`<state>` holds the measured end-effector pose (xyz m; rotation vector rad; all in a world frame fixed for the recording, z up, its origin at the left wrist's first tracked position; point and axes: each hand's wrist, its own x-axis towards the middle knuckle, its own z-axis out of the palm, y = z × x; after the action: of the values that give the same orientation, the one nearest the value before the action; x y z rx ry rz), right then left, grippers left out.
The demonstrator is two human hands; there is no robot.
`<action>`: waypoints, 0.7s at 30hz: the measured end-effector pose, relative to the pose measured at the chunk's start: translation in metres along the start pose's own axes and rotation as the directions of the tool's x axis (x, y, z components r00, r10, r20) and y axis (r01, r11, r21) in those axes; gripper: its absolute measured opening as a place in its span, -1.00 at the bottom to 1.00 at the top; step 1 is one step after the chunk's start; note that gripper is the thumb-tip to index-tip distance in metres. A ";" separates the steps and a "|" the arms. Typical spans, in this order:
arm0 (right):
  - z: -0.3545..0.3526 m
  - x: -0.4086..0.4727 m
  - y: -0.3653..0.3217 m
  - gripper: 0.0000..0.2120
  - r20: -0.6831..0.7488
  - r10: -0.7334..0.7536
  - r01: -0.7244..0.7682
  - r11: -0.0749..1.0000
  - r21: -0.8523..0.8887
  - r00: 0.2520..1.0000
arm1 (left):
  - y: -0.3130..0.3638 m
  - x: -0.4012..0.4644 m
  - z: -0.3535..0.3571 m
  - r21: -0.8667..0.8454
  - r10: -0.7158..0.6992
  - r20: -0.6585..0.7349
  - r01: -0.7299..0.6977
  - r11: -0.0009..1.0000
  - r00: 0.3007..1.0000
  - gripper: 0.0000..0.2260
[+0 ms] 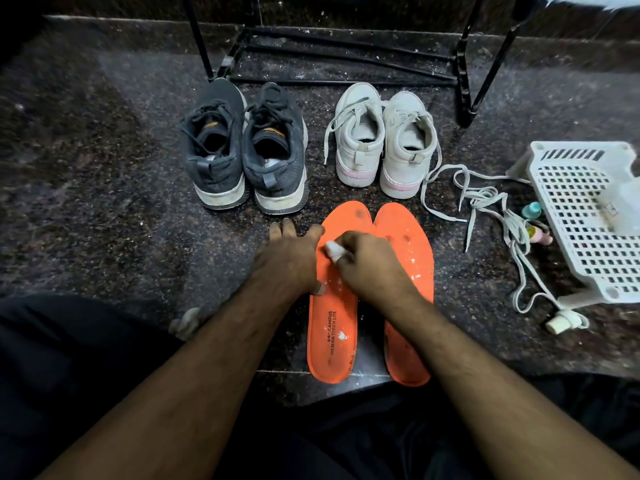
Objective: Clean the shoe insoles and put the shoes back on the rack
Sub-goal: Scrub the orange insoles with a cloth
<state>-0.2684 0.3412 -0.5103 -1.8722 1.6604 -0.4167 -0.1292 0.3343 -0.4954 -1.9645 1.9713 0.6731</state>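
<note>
1. Nearest us, our dark trousers frame the bottom of the view, and both forearms reach forward over the floor [104, 209], a dark speckled stone.
2. Our left hand [289, 258] lies flat with fingers spread, pressing the left orange insole [332, 327] at its edge so it cannot slide; the thumb rests on the orange foam.
3. Our right hand [370, 265] curls around a small white wad [333, 251], likely tissue or cloth, pinched at the fingertips and touching the same insole near its middle.
4. To do this step well, we judge that short firm strokes from middle to toe suit best, with the left hand holding steady. The white flecks scattered on both insoles suggest the wad may be shedding, so a fresh face of it could help.
5. The right orange insole [408, 292] lies just beside the first, touching it near the toe, with its own white specks; it probably needs the same wipe.
6. At the right stand a white perforated basket [581, 216], loose pale laces [498, 209] and small bottles [535, 223] beside it.
7. Further off, a dark grey pair of sneakers [242, 150] and a white pair of sneakers [384, 143] stand heels toward us.
8. Beyond them stands the black metal shoe rack [464, 64], its bottom tier bare, against the wall.
</note>
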 end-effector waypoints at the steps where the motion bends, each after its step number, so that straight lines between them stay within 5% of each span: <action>1: -0.007 0.005 0.005 -0.86 -0.064 0.024 -0.023 1.000 0.017 0.998 | 0.000 0.000 0.000 0.005 0.000 0.002 0.000 1.000 1.000 0.00; 4: -0.018 0.012 0.018 -0.84 -0.179 0.021 -0.032 0.998 -0.062 0.984 | 0.000 0.000 0.000 0.013 -0.004 0.011 0.004 1.000 1.000 0.01; 9: -0.001 0.008 0.012 -0.67 0.016 -0.080 0.082 0.973 -0.216 0.997 | 0.000 -0.001 0.000 -0.006 0.002 0.003 -0.002 1.000 1.000 0.02; 16: 0.002 -0.002 -0.005 -0.71 0.183 -0.136 0.135 0.991 0.022 0.974 | -0.001 0.002 0.002 -0.029 0.004 -0.007 -0.005 1.000 1.000 -0.01; 21: -0.019 0.010 0.009 -0.83 -0.082 -0.003 0.002 1.000 -0.016 0.997 | -0.001 0.002 -0.001 -0.006 -0.004 0.025 0.004 1.000 1.000 0.02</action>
<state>-0.2849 0.3266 -0.5023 -1.8914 1.7201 -0.4893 -0.1286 0.3327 -0.4957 -1.9539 1.9527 0.7004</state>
